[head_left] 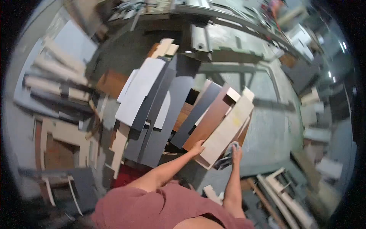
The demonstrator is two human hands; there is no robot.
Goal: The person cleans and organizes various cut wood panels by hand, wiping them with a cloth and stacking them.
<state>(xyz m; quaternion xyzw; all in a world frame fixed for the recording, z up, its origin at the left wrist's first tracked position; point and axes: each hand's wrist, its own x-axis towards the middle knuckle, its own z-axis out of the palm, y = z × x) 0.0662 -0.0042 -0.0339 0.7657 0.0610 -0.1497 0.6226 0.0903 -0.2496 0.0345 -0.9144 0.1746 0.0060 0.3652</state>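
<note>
A person in a red shirt (160,208) stands over a big heap of boards. It fills the middle of the frame. The board (228,128) being handled is the pale one. It lies on top at the right side of the heap and slants up to the right. Its near end is just right of the middle, low down. It rests on a brown board (209,120). Long grey boards (167,110) and a white board (139,91) fan out to the left.

The left hand (197,147) is on the near left edge of the pale board. Its fingers look bent around that edge, with the thumb on top. The right hand (236,152) is at the near right corner. Its fingers are closed around a crumpled grey cloth (227,160), which is pressed against the board. The picture is blurry, so I cannot tell if this hand grips the board too.

I think the step in hand is taking hold of the top board at its near end. It has not left the heap yet.

To move it, both hands would need a firm hold. The cloth could make the right side slip. The board is long, so its far end should come up clear of the brown board. It should also stay away from the wood strips (282,198) at the lower right.
</note>
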